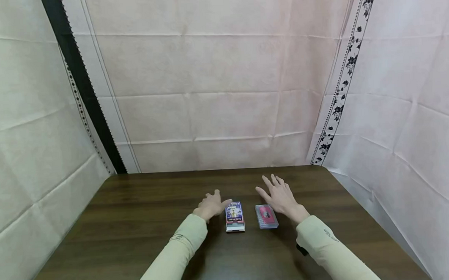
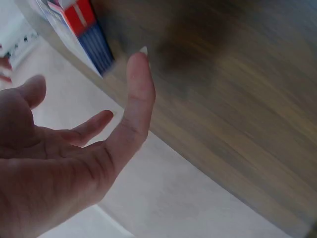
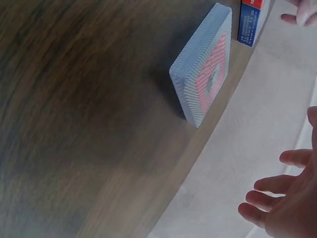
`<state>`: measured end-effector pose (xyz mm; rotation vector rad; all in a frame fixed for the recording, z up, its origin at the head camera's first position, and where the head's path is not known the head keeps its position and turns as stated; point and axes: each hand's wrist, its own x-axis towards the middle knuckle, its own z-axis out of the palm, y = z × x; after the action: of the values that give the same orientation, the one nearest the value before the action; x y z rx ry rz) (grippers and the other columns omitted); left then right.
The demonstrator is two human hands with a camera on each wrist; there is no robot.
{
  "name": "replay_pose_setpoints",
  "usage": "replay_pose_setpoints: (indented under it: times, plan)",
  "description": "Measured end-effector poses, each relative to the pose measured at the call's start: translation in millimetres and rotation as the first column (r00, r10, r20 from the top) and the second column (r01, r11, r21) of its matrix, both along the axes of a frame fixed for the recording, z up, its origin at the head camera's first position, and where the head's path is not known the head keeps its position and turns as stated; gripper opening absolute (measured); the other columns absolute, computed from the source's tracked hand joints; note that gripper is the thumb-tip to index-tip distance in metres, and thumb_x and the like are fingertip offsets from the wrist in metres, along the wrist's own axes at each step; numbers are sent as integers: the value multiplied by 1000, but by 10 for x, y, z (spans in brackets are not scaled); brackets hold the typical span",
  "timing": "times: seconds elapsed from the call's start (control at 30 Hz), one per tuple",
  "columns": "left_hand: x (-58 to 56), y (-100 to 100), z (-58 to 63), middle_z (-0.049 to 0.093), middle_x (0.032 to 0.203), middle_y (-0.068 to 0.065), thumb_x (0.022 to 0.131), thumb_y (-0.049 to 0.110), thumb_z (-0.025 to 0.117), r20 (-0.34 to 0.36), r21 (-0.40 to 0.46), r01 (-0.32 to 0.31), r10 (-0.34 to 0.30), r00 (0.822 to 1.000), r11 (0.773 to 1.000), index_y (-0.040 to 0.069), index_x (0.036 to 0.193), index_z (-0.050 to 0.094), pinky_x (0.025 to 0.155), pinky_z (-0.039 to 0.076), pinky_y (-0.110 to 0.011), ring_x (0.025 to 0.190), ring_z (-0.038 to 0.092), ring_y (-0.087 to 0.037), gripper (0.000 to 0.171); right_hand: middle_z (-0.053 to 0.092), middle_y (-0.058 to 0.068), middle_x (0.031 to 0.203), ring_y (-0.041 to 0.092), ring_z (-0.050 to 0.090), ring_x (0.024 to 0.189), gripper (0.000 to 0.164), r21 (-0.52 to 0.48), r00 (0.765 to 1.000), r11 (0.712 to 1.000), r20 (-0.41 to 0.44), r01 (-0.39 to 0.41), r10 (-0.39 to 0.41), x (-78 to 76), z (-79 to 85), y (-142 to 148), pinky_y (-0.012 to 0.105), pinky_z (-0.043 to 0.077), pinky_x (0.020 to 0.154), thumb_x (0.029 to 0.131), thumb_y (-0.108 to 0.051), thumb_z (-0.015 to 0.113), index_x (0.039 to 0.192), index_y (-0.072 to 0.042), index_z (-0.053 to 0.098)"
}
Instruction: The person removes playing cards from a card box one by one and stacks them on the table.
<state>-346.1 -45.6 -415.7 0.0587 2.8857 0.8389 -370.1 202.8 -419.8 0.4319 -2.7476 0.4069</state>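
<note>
On the wooden table stands a blue card box with a picture on its top face; its red and blue end shows in the left wrist view. To its right lies a deck of cards, squarely stacked, with a pink and white patterned back. My left hand is just left of the box, fingers loosely bent and holding nothing; whether the thumb touches the box I cannot tell. Above and right of the deck, my right hand has its fingers spread and nothing in them.
The dark wooden table reaches back to pale cloth hangings that stand behind it and at both sides. A black strip runs down the left hanging. A floral border marks the right one.
</note>
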Motion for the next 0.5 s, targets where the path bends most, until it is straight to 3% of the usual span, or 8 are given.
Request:
replay_pose_setpoints:
  times: [0.13, 0.33, 0.5]
  plan:
    - [13, 281, -24, 43, 135, -34, 95, 56, 47, -14, -90, 4, -5, 1000, 996, 9, 148, 34, 96, 47, -55, 115, 52, -48, 72, 35, 31, 149, 47, 35, 136, 66, 12, 1000, 1000, 15, -3, 3, -4, 16, -19, 64, 31, 109, 97, -55, 43, 145, -9, 41]
    - [5, 568, -109, 53, 117, -31, 84, 57, 62, -86, -270, -31, 8, 996, 962, 9, 136, 47, 84, 54, -46, 99, 60, -37, 73, 35, 27, 150, 44, 37, 136, 74, 20, 999, 1000, 46, -1, 0, 22, 51, -56, 64, 32, 108, 92, -62, 47, 142, -9, 45]
    - [-31, 653, -145, 56, 112, -27, 74, 53, 74, -90, -300, -54, 28, 996, 953, 10, 134, 48, 80, 54, -44, 94, 59, -33, 78, 38, 26, 149, 45, 41, 132, 76, 60, 999, 998, 39, 1, -3, 35, 85, -51, 64, 34, 106, 88, -65, 51, 138, -8, 50]
